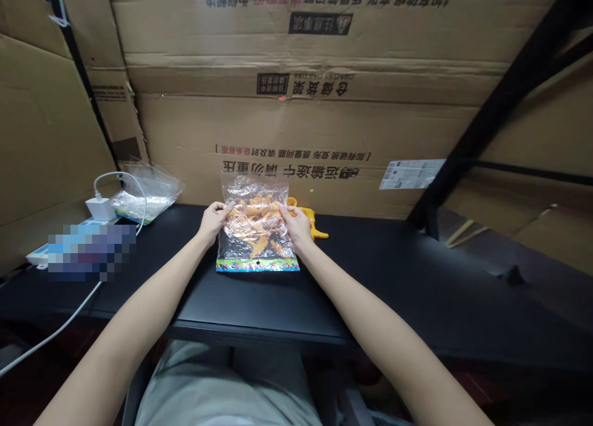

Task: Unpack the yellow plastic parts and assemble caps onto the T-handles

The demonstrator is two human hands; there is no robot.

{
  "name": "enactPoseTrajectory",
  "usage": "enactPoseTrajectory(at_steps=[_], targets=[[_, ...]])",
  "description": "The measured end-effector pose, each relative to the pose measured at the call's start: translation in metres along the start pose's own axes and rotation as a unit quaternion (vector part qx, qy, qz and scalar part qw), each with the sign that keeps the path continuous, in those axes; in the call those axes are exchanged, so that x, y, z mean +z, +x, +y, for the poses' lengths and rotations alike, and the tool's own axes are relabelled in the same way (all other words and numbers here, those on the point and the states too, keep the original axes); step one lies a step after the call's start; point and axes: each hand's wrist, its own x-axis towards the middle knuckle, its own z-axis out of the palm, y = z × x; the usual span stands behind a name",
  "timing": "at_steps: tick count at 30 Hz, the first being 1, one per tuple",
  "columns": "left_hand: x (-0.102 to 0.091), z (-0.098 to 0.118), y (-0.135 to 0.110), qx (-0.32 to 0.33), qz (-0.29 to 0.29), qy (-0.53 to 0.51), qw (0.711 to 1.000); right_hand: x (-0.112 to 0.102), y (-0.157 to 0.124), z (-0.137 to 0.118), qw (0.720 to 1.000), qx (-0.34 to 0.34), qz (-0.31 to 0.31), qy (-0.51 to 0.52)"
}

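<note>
A clear plastic bag with a colourful strip along its near edge lies on the black table, holding several orange toy pieces. My left hand pinches the bag's left side near the top. My right hand grips its right side at the same height. Both hands are closed on the plastic. A loose yellow-orange toy piece lies on the table just behind my right hand, partly hidden by it.
A pile of empty clear bags sits at the back left. Beside it are a white charger with its cable and a power strip. Cardboard boxes wall the back; a black diagonal frame bar stands right.
</note>
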Motion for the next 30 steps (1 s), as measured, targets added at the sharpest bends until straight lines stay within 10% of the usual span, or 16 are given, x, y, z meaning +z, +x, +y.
enactPoseTrajectory(at_steps=[11, 24, 30], targets=[[-0.004, -0.008, 0.008, -0.022, 0.042, -0.090, 0.995, 0.001, 0.003, 0.007, 1.000, -0.010, -0.015, -0.016], [-0.012, -0.007, 0.010, 0.063, 0.103, 0.042, 0.992, 0.006, -0.003, 0.009, 0.999, -0.036, -0.032, -0.018], [-0.007, -0.009, 0.001, 0.298, 0.065, 0.256, 0.917, -0.007, 0.013, 0.006, 0.988, -0.102, 0.117, -0.017]])
